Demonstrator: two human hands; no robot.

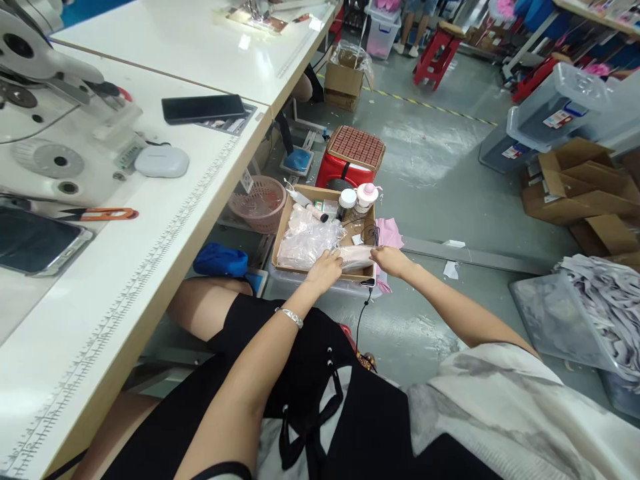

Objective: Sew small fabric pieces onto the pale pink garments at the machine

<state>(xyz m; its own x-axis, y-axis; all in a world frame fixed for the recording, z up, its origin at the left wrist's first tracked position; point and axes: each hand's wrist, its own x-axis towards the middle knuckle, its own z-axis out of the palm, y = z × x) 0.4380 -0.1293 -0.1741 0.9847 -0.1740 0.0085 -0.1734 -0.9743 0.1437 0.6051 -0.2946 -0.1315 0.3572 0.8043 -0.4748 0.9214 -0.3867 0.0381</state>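
A pale pink packet (356, 257) is held level between two bare hands over the near right part of an open cardboard box (361, 275), beside a white sewing table (200, 57). Its left end is grasped by the curled fingers of the left hand (326, 268), while its right end is pinched between thumb and fingers of the right hand (391, 259). The packet's long axis is run from hand to hand, roughly parallel to the box's near edge; it is placed to the right of the left hand and to the left of the right, with neither hand clearly nearer. What is wrapped inside cannot be made out at this size. Just beyond the left hand, the box is filled with clear plastic bags (310, 241); behind the packet are seen a white-lidded jar (346, 205) and a pink-topped bottle (367, 195). Pink cloth (389, 233) is draped at the box's right side, near the right hand, and a red stool (353, 163) is positioned beyond.
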